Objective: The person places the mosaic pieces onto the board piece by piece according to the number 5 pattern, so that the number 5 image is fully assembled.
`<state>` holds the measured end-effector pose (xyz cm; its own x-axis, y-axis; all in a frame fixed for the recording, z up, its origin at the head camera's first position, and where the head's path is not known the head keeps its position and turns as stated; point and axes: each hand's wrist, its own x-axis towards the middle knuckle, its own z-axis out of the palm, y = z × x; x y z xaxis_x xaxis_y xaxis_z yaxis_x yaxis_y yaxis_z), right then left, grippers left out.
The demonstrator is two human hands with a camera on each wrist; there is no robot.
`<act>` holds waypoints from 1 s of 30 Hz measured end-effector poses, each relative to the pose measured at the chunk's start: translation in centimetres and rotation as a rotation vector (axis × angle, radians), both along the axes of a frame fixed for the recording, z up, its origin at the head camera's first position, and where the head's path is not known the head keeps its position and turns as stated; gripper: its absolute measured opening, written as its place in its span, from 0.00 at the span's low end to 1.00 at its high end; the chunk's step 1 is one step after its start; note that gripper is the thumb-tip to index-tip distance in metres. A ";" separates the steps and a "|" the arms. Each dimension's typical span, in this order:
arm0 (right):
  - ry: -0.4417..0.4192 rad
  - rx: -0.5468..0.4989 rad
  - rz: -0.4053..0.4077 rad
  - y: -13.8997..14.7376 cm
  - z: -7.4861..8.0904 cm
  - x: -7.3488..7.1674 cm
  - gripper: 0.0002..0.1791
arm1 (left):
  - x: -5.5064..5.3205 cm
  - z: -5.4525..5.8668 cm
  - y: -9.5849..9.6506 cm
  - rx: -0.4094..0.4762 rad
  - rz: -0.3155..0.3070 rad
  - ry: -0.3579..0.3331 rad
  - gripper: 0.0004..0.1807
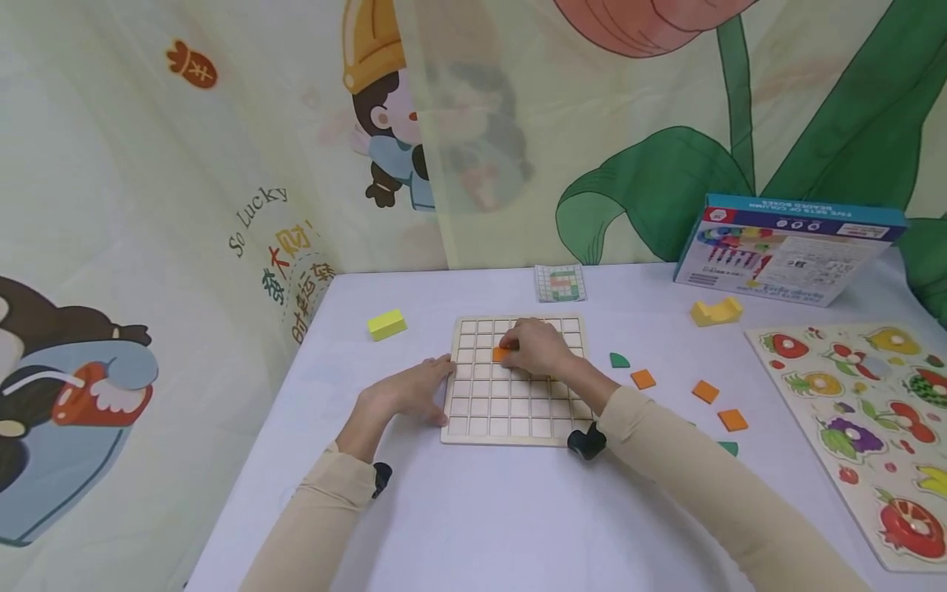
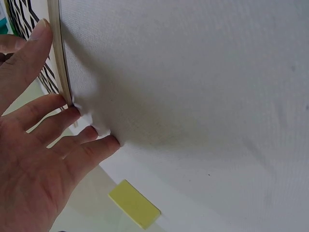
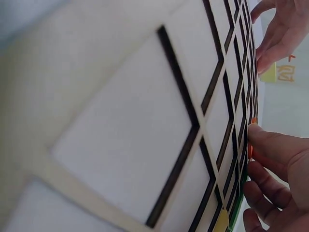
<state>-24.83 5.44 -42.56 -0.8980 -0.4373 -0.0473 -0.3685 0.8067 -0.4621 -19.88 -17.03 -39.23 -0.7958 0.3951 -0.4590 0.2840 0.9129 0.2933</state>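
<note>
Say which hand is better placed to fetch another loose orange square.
Probably the right hand, once its held orange tile is placed: the loose squares lie on its side. The left hand touches the left edge of the board.

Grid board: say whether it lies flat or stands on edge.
Flat: the grid board lies on the table, grid face up, with the left hand at its edge.
</note>
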 end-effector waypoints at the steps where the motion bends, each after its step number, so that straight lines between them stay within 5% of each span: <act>1: -0.001 -0.010 0.003 0.1 0.1 0.0 0.19 | 0.0 0.0 0.0 0.001 0.003 0.000 0.47; 10: -0.010 -0.081 -0.011 4.6 1.5 0.3 0.16 | 0.1 0.1 0.0 0.009 -0.001 0.002 0.47; 20: -0.167 0.013 -0.197 14.1 1.4 1.7 0.22 | 0.1 0.5 -0.4 -0.009 0.005 0.011 0.46; 30: -0.103 0.058 -0.239 15.2 0.2 3.2 0.23 | 0.2 0.2 -0.6 -0.002 0.011 0.002 0.47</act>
<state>-21.63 20.64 -42.40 -0.9648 -0.2070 -0.1624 -0.1176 0.8915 -0.4376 -19.72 -17.67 -38.99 -0.8012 0.3849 -0.4581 0.2743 0.9167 0.2905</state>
